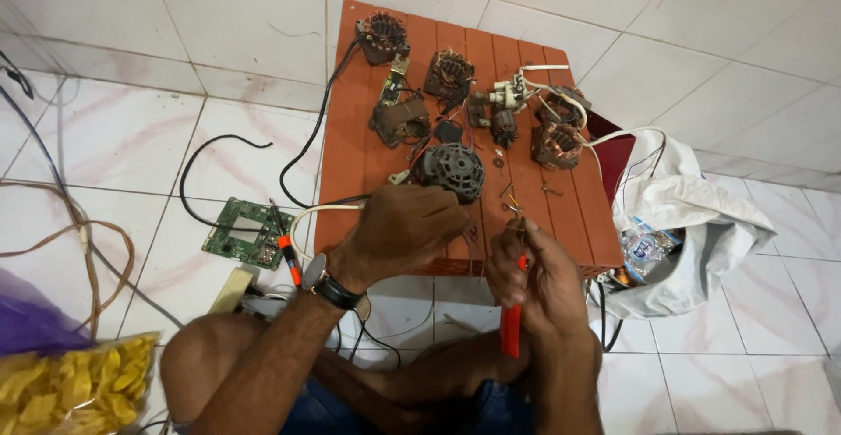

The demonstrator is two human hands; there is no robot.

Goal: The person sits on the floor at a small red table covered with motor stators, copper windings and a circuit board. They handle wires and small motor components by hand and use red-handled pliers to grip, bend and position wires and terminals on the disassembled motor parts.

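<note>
left hand point(405, 229): clenched, knuckles up, at the near edge of the low orange table point(359, 137); seemed to pinch thin wires, the grasp itself hidden under the fingers.
right hand point(534, 268): closed round the red-handled pliers point(512, 325); tool nose hidden up by the fingertips.
pliers axis: handles ran down toward the body, nose up toward the table's near edge.
motor point(451, 170): dark round one, lying just beyond the left hand, toward the table's middle; left hand clearly nearer than the right.
key relation: wires ran from motor toward the near edge, between both hands; pliers nose lay just right of the left fist, nearly touching.
other parts: copper-wound stators point(556, 141) along the far and right edges.
off table: green circuit board point(243, 232) on floor left; white bag point(692, 216) right.
</note>
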